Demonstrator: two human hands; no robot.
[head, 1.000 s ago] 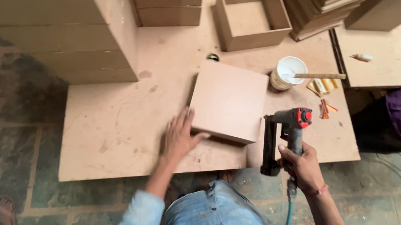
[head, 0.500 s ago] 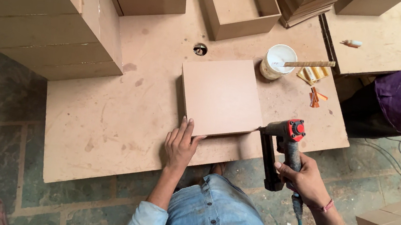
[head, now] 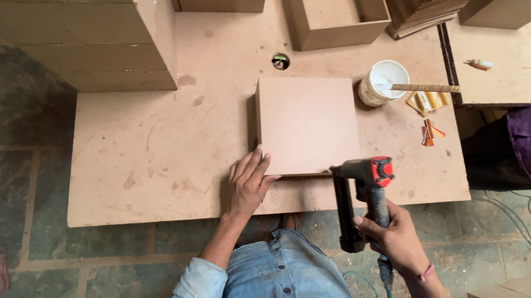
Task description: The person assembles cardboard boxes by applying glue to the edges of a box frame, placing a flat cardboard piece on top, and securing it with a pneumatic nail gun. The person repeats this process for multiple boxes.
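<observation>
The left hand lies flat with fingers spread, pressing on the near left corner of the square fibreboard panel, which rests on the low board table. Just right of this hand, the right hand has its grip closed around the handle of a black pneumatic nail gun with a red cap, its nose at the near right edge of the panel. Beyond this hand stands a white glue pot with a stick.
</observation>
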